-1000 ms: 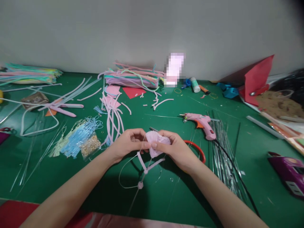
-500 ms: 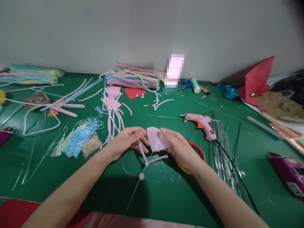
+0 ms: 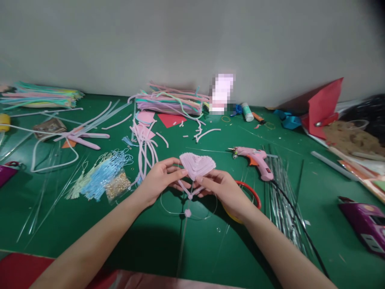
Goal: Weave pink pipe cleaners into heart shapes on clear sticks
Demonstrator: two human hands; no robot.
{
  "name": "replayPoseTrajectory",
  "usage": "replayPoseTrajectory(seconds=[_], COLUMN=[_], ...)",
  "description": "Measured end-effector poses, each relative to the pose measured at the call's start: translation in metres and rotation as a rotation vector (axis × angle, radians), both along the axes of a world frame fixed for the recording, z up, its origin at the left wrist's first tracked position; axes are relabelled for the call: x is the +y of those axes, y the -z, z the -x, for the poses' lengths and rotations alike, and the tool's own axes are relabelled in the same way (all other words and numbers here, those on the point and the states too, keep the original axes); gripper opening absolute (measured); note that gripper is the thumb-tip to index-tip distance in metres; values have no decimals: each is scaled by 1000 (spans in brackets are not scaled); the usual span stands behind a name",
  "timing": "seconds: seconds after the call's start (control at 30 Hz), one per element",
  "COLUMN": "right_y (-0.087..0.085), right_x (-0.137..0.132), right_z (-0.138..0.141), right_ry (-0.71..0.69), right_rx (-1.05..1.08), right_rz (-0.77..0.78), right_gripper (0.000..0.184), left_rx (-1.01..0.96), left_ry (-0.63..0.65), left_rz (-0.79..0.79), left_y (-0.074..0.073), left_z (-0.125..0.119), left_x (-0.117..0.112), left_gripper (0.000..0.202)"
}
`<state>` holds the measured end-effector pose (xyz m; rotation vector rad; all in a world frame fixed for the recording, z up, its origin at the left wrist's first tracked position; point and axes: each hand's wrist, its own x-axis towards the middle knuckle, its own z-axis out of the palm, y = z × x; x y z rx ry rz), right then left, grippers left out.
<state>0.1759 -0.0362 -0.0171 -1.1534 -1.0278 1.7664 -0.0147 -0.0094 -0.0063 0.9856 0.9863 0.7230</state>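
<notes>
Between my hands is a pale pink fan-shaped piece (image 3: 197, 164) that looks built from rows of pipe cleaner. My left hand (image 3: 168, 175) pinches its left edge, thumb in front. At its lower right side, my right hand (image 3: 216, 185) closes on it with thumb and fingers. Below the fan hang a pink V of pipe cleaner (image 3: 190, 196), a small pink knob (image 3: 188, 213) and a thin clear stem (image 3: 181, 245). Fine wire loops curve out to either side. Some fingertips are hidden behind the piece.
A pink glue gun (image 3: 254, 158) lies to the right, its black cord running forward. Blue tassels (image 3: 102, 176) and a bag of gold beads (image 3: 118, 185) lie left. Pipe cleaner bundles (image 3: 171, 102) line the back. A tape roll (image 3: 251, 192) sits beside my right wrist.
The fan piece has turned so its point faces down and has risen slightly. My right hand moved to its lower side, and my left hand now grips its left edge. The stem swung more upright.
</notes>
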Motion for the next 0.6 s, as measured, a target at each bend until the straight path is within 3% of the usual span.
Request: replayPoseTrajectory(seconds=[0.33, 0.6], right_y=[-8, -5], right_x=[-2, -3], right_z=[5, 8], right_ry=[-8, -111], right_rx=[-46, -69], right_rz=[-26, -71], right_gripper=[26, 27], left_rx=[84, 91], left_ry=[125, 27], left_rz=[-20, 2], left_y=[-3, -1], left_z=[-1, -2], left_x=[-2, -2], left_gripper=[36, 28])
